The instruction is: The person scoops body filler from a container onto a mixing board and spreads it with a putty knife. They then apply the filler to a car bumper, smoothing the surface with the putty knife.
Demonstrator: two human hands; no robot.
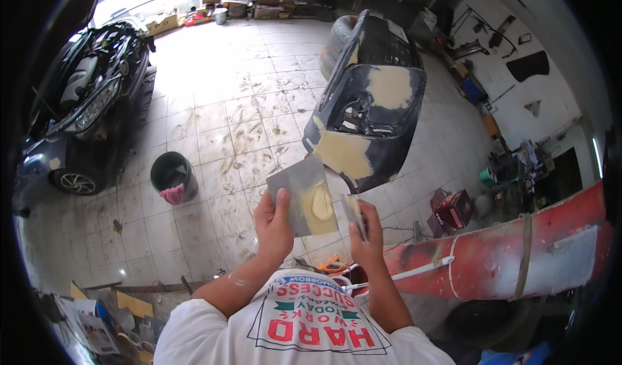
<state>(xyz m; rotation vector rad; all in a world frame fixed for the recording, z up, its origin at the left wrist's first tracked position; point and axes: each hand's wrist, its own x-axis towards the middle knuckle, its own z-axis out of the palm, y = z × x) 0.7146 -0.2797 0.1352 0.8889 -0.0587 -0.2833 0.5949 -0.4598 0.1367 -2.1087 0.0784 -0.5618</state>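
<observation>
My left hand (272, 226) grips a flat grey metal mixing board (299, 193) by its lower left edge; a blob of yellowish body filler (321, 204) sits on the board. My right hand (364, 235) holds a small metal spreader (354, 211) upright, its blade just right of the board and smeared with filler. Beyond both hands stands a dark blue car bumper (372, 106) with several tan filler patches.
A dark car (84, 106) with its hood open stands at the left. A green bucket (172, 176) with a pink rag sits on the tiled floor. A red body panel (505, 255) lies at the right, with a red box (453, 208) behind it. Papers and clutter lie lower left.
</observation>
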